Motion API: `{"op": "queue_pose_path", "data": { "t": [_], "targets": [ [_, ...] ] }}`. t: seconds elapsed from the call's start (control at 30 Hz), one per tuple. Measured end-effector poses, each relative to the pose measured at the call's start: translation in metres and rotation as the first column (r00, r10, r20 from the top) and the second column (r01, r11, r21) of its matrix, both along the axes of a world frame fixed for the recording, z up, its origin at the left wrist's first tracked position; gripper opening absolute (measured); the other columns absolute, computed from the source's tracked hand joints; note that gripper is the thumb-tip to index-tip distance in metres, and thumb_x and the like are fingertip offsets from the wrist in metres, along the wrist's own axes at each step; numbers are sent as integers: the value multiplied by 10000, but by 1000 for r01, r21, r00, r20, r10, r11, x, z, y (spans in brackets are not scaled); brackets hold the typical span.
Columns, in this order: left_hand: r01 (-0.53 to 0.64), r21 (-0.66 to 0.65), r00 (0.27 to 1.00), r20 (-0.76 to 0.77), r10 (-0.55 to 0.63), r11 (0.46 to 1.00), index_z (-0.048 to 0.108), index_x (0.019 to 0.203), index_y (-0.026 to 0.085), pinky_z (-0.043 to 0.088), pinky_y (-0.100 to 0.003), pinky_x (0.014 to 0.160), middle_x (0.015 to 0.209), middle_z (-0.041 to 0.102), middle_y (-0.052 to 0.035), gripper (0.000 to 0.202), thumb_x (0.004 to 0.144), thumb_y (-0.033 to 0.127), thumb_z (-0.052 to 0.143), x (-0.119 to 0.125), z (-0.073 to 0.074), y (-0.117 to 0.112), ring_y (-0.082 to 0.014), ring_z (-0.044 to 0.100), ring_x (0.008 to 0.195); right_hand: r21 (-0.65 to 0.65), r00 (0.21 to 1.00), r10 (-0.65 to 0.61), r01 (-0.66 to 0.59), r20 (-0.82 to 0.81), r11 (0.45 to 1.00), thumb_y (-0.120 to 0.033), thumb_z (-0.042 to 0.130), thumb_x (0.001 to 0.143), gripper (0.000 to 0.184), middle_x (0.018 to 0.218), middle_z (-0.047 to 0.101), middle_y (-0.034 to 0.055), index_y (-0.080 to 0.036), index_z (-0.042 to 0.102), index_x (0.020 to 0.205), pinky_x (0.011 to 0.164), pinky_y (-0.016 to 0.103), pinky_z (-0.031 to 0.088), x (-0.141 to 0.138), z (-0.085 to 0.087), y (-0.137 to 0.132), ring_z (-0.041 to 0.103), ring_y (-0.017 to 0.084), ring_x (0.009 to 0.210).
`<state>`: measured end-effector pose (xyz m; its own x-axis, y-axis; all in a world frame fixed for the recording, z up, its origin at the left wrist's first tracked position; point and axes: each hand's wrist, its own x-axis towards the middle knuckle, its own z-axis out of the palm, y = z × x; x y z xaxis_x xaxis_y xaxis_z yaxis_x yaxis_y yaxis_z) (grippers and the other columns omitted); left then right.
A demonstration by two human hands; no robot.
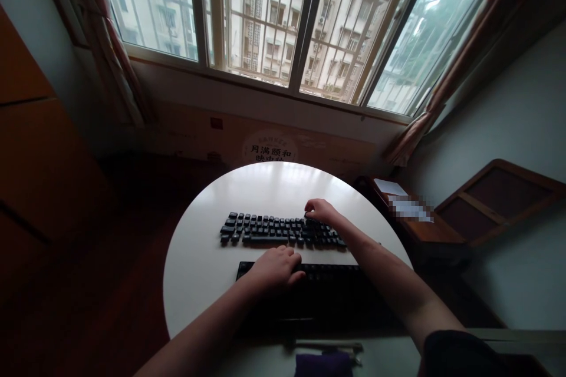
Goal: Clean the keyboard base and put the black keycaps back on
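Note:
On the round white table lie rows of loose black keycaps and, nearer to me, a black keyboard base. My left hand rests on the base's left end with its fingers curled down against it. My right hand reaches over the far right part of the keycap rows, fingertips pinched together at the top row. What the pinch holds is too small to make out.
A wide barred window with curtains fills the far wall. A cardboard box stands behind the table. A dark wooden cabinet is at left, a wooden stand with papers at right. A purple object lies at the near edge.

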<state>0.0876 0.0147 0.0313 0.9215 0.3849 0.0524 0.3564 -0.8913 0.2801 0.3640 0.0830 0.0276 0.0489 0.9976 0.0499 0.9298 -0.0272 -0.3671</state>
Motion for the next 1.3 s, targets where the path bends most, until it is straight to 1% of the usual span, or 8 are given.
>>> {"op": "queue_pose_path", "data": {
  "t": [0.2, 0.37, 0.53, 0.67, 0.77, 0.87, 0.97, 1.3],
  "targets": [
    [2, 29, 1000, 11, -2, 1000, 617, 991, 203, 477, -381, 814, 1019, 670, -78, 290, 943, 464, 499, 1, -3, 1, -266, 613, 948, 88, 996, 7, 1, -88, 996, -122, 676, 763, 353, 876, 758, 23, -217, 704, 1102, 741, 263, 516, -11, -2, -2, 696, 187, 793],
    [5, 29, 1000, 5, -5, 1000, 619, 1001, 205, 475, -377, 800, 1016, 667, -82, 293, 943, 465, 498, 2, -3, 1, -266, 613, 946, 245, 976, 19, 35, -216, 969, -211, 622, 858, 286, 961, 745, 34, -243, 696, 1133, 816, 320, 535, -13, 23, -20, 700, 189, 816],
    [15, 19, 1000, 9, -15, 1000, 617, 987, 205, 469, -370, 796, 1006, 662, -85, 287, 947, 460, 490, 3, -2, 2, -260, 613, 927, 256, 902, 32, 89, -431, 962, -357, 585, 898, 349, 1082, 722, 72, -219, 684, 1204, 696, 306, 583, 1, 44, -82, 723, 184, 757],
    [31, 24, 999, -6, -31, 999, 616, 1016, 206, 468, -370, 810, 1015, 662, -88, 329, 963, 484, 449, 5, -3, 4, -259, 614, 939, 125, 664, -24, 175, -747, 977, -442, 719, 801, 378, 1004, 740, 88, -167, 734, 1060, 722, 350, 606, 9, 40, -149, 729, 218, 768],
    [28, 15, 999, -17, -28, 999, 616, 1012, 208, 466, -363, 819, 1028, 657, -90, 344, 966, 495, 433, 6, -2, 4, -258, 610, 954, 18, 579, -120, 227, -806, 974, -427, 775, 763, 446, 899, 748, 74, -156, 700, 1108, 762, 364, 594, 8, 31, -191, 729, 219, 765],
    [26, 7, 999, -31, -25, 1000, 616, 1014, 208, 458, -359, 847, 1041, 653, -92, 351, 972, 490, 412, 7, -1, 4, -256, 603, 977, -22, 628, -161, 223, -762, 975, -384, 788, 758, 443, 728, 721, 32, -152, 676, 1118, 725, 336, 577, 3, 22, -217, 717, 208, 719],
    [29, 21, 999, -47, -28, 999, 610, 1038, 207, 449, -355, 873, 1051, 649, -92, 362, 979, 492, 394, 8, 1, 3, -253, 598, 999, 67, 712, -117, 225, -693, 972, -352, 753, 778, 356, 838, 731, 48, -167, 682, 1074, 689, 317, 570, 1, 17, -227, 709, 197, 720],
    [51, -48, 972, -229, -61, 998, 610, 1081, 190, 472, -353, 871, 1098, 658, -110, 323, 957, 422, 422, 12, 36, -5, -250, 612, 1008, 399, 809, 0, 289, -587, 870, -317, 647, 839, 306, 1112, 696, 97, -198, 680, 1119, 701, 328, 581, 5, -14, -204, 666, 200, 834]
  ]
}}
